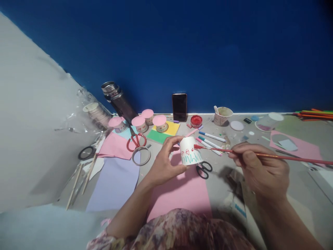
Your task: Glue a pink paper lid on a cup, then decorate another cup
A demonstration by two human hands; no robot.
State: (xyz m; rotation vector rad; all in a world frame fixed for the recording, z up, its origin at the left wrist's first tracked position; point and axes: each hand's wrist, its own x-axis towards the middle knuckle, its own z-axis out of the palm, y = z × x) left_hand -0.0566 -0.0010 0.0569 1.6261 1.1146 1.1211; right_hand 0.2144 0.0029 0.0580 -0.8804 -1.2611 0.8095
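Observation:
A white paper cup (190, 152), held upside down and a little tilted, is between the thumb and fingers of my left hand (166, 161). Green zigzag lines and small red marks decorate its side. My right hand (260, 170) grips a long red paintbrush (223, 150) near its middle, and the red-coated tip touches the cup's right side. Behind the cup stands a small open pot of red paint (196, 121). Beneath my hands lies a pink paper sheet (182, 194), with black-handled scissors (204, 169) at its upper right edge.
Several decorated cups with pink tops (147, 114) stand at the back left, near red-handled scissors (136, 140), a roll of tape (141, 156) and a dark flask (122, 102). Markers (212, 136) lie right of centre. A phone (179, 107) leans on the blue wall beside a speckled cup (222, 116).

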